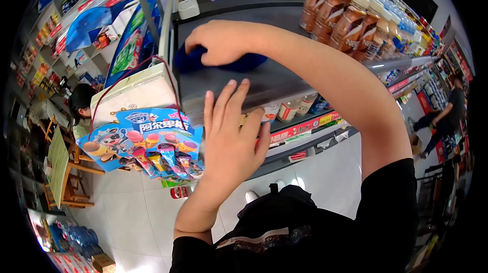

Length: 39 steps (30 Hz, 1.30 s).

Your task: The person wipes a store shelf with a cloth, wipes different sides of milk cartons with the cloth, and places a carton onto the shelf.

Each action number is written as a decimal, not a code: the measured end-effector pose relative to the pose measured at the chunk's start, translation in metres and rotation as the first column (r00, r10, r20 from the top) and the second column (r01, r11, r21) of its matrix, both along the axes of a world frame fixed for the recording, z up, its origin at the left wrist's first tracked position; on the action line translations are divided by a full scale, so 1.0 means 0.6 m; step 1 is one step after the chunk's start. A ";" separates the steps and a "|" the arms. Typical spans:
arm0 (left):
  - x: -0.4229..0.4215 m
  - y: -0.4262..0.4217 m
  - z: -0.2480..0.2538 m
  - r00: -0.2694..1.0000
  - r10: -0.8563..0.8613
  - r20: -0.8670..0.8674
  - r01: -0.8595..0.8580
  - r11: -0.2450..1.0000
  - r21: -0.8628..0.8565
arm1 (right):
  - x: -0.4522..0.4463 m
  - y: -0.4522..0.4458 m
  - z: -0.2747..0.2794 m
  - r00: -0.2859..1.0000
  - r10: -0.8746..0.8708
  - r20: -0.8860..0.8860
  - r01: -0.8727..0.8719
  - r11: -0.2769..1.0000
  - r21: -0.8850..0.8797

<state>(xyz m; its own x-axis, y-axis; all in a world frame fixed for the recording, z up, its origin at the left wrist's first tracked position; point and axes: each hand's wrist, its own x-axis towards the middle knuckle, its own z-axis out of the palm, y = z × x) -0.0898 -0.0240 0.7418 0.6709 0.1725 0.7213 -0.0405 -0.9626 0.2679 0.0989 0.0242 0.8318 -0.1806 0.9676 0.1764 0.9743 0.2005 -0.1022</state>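
My right hand (221, 41) reaches across to the left end of a dark grey shelf top (203, 87). Its fingers curl down onto a dark blue cloth (249, 62), which lies bunched on the surface beneath it. The fingertips are partly lost in the dark fabric. Nearer to me, my left hand (231, 128) is open with the fingers spread and nothing in it. Its fingertips are over the shelf's front edge; whether they touch it I cannot tell.
Brown drink bottles (351, 21) stand in rows at the shelf's right. A white box (189, 8) sits at its back left corner. A blue candy display (147, 135) hangs at the left end. Two people (447, 113) (81, 102) are farther off.
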 end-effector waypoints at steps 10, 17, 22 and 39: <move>-0.018 0.022 0.024 0.931 -0.099 0.350 0.213 0.929 -0.303 | 0.014 -0.200 0.024 0.180 0.332 -0.926 0.385 0.842 0.377; 0.037 0.009 0.066 0.832 -0.220 0.509 0.551 0.433 -0.714 | -0.010 -0.271 -0.032 -0.594 0.346 -0.726 0.329 0.928 0.172; 0.042 -0.017 0.075 0.846 -0.372 0.383 0.448 0.103 -0.888 | -0.031 -0.303 -0.061 -0.760 0.283 -0.585 0.175 0.956 0.235; -0.035 -0.217 -0.140 0.961 -0.249 0.122 0.087 -0.148 -0.985 | -0.043 -0.521 -0.286 -0.514 -0.149 -0.845 -0.032 0.987 -0.155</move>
